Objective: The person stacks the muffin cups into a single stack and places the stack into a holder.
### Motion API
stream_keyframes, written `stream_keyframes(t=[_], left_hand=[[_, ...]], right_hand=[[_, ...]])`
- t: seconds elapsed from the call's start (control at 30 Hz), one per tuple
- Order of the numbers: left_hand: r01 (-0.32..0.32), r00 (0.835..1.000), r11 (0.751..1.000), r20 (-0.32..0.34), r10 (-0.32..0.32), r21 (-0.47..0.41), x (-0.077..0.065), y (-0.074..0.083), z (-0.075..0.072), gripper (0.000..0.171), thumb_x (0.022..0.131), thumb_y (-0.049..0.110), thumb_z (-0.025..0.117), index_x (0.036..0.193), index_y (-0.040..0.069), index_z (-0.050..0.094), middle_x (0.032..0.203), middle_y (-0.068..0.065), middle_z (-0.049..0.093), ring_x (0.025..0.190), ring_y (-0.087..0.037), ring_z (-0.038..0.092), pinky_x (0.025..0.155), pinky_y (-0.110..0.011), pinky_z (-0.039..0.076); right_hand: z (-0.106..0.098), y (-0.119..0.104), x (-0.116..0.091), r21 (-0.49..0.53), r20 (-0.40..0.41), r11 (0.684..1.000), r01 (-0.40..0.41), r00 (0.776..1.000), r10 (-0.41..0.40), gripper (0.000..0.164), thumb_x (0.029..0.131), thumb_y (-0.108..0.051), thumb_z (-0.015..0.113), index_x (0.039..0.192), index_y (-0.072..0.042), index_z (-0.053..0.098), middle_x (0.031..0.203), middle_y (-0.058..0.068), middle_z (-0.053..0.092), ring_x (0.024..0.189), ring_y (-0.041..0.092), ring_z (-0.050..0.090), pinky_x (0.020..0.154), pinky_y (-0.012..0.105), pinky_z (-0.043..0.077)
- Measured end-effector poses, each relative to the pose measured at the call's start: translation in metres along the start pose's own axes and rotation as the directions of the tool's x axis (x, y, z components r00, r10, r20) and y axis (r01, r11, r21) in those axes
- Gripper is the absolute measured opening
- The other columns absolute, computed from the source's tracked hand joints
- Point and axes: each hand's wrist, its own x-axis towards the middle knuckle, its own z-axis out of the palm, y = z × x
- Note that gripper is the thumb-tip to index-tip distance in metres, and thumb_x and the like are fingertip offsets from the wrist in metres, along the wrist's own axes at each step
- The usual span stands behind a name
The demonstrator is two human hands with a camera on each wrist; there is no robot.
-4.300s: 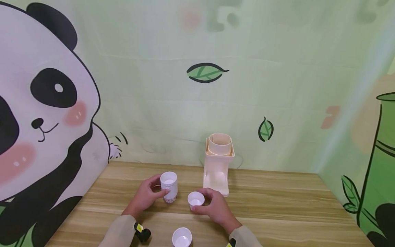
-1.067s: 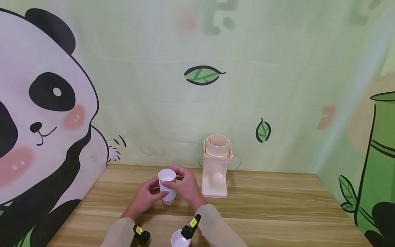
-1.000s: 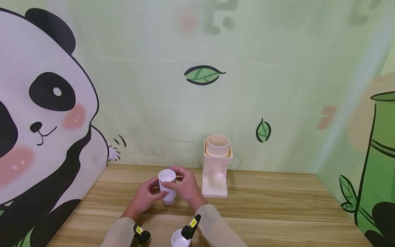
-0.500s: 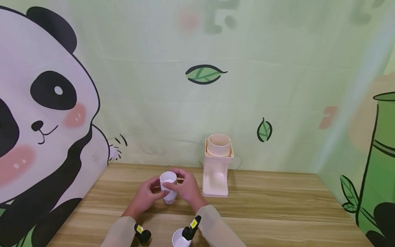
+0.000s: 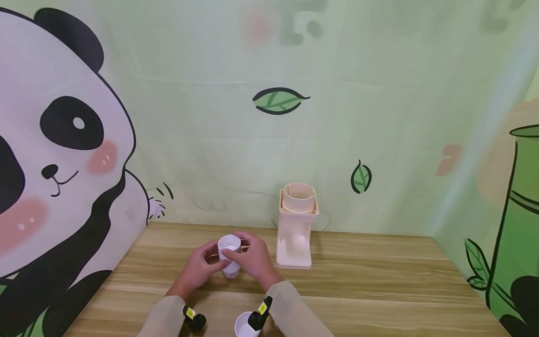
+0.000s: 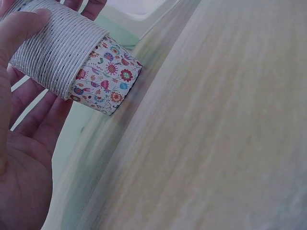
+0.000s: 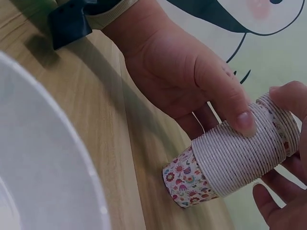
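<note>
A stack of nested paper cups [image 5: 231, 272], white inside with a floral print outside, stands upright between both hands. My left hand [image 5: 202, 266] grips it from the left, thumb across the lower rims. From the right, my right hand [image 5: 254, 256] holds the upper end, its thumb across the front near the top. In the right wrist view, the stack's ridged rims [image 7: 240, 148] are packed close, and a narrow floral band separates the topmost rims from those below. The left wrist view shows the floral bottom cup [image 6: 108, 76] close over the table.
Another white cup [image 5: 242, 324] sits at the table's near edge, partly behind the right wrist's camera. A pale pink stand [image 5: 294, 234] with a round tube on top stands at the back, before the panda-printed backdrop [image 5: 210, 178].
Some 4 seconds ago my right hand held a short white cup apart, to the right. That hand has moved left onto the stack's top. Over the last second, hardly anything moves.
</note>
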Motion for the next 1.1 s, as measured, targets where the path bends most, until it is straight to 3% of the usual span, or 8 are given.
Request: stream_keyframes(t=[0.3,0.47,0.87,1.1], left_hand=[[0.02,1.0,1.0,-0.001,-0.02,0.005,-0.002,0.005,-0.002,0.057,0.086,0.025,0.084,0.138,0.014,0.062,0.136,-0.01,0.067,0.126,-0.031,0.063,0.109,-0.046,0.052],[0.011,1.0,1.0,0.017,-0.011,0.012,-0.002,0.007,-0.002,0.058,0.086,0.024,0.084,0.138,0.012,0.061,0.136,-0.013,0.067,0.126,-0.032,0.062,0.109,-0.047,0.052],[-0.05,0.998,0.998,0.028,0.051,-0.023,0.002,0.005,-0.002,0.055,0.083,0.017,0.087,0.133,0.01,0.064,0.126,-0.014,0.071,0.111,-0.017,0.069,0.097,-0.028,0.057],[-0.025,0.999,0.999,0.036,0.026,-0.023,-0.002,0.006,0.0,0.056,0.084,0.02,0.086,0.134,0.01,0.063,0.127,-0.014,0.071,0.116,-0.024,0.068,0.098,-0.023,0.055]], right_hand=[[-0.002,-0.006,0.001,-0.04,0.025,0.999,-0.015,1.0,0.016,0.06,0.083,-0.035,0.086,0.133,-0.009,0.067,0.117,0.004,0.074,0.099,0.014,0.066,0.077,0.025,0.058],[-0.003,-0.006,0.001,-0.051,0.03,0.998,-0.024,0.999,0.025,0.058,0.084,-0.036,0.086,0.133,-0.01,0.067,0.12,0.002,0.073,0.1,0.014,0.066,0.079,0.025,0.058],[-0.007,-0.003,-0.001,-0.047,0.044,0.999,-0.025,0.999,0.027,0.059,0.084,-0.04,0.085,0.135,-0.016,0.067,0.124,0.001,0.073,0.105,0.017,0.067,0.083,0.029,0.058],[-0.018,0.002,-0.015,-0.02,0.039,0.999,-0.039,0.998,0.039,0.063,0.087,-0.04,0.082,0.14,-0.012,0.062,0.134,0.007,0.068,0.116,0.032,0.068,0.089,0.038,0.062]])
